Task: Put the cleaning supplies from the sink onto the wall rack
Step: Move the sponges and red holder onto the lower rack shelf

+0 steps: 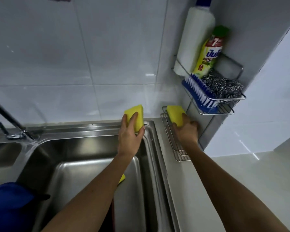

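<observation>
White glossy tiled wall [57, 56] fills the background; a pale countertop [241, 190] runs along the right. Below the wall I see the stainless steel double-basin sink [84, 173], with a chrome tap [8, 124] at its left rim.

Wall rack, chrome wire, in the right corner: upper shelf [238, 96] carries a tall white bottle with blue cap [196, 39], a yellow dish-soap bottle with green cap [209, 54], a blue scrub brush with white bristles [199, 92] and a steel wool scourer [224, 87]. The lower wire shelf [172, 139] sits just beside the sink's right edge.

Left hand [130, 134]: closed around a yellow rectangular sponge [136, 114], fingers over its top face, held above the sink's rear right corner, near the wall, not touching the rack.

Right hand [186, 129]: fingers pressed on a second yellow sponge [176, 114], which stands tilted at the far end of the lower wire shelf. I cannot tell whether the thumb grips it.

A yellow corner of another item [122, 178] shows in the basin, mostly hidden by the left forearm. Blue cloth [10, 206] at lower left.
</observation>
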### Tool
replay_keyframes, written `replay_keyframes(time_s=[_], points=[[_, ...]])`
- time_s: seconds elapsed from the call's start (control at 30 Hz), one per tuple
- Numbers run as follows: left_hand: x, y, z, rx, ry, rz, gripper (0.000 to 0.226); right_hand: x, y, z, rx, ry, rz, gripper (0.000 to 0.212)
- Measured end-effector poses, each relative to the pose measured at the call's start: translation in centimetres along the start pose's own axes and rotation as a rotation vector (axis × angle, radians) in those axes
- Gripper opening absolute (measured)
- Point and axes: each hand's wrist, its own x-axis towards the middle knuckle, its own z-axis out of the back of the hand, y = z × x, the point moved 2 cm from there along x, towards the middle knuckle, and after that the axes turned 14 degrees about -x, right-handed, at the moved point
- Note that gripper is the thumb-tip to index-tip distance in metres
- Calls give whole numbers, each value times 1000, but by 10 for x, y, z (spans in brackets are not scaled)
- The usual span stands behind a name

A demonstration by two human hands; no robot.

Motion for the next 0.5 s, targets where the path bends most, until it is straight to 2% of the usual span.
replay_keyframes(time_s=[0.13,0.33,0.5], points=[[8,-3,-28,35,54,5,59,24,-2,-14,-56,133,49,66],[12,2,-55,82,110,-11,58,47,5,-26,-192,152,110,57],[19,-5,-73,52,123,-38,54,53,3,-27,-233,219,151,63]])
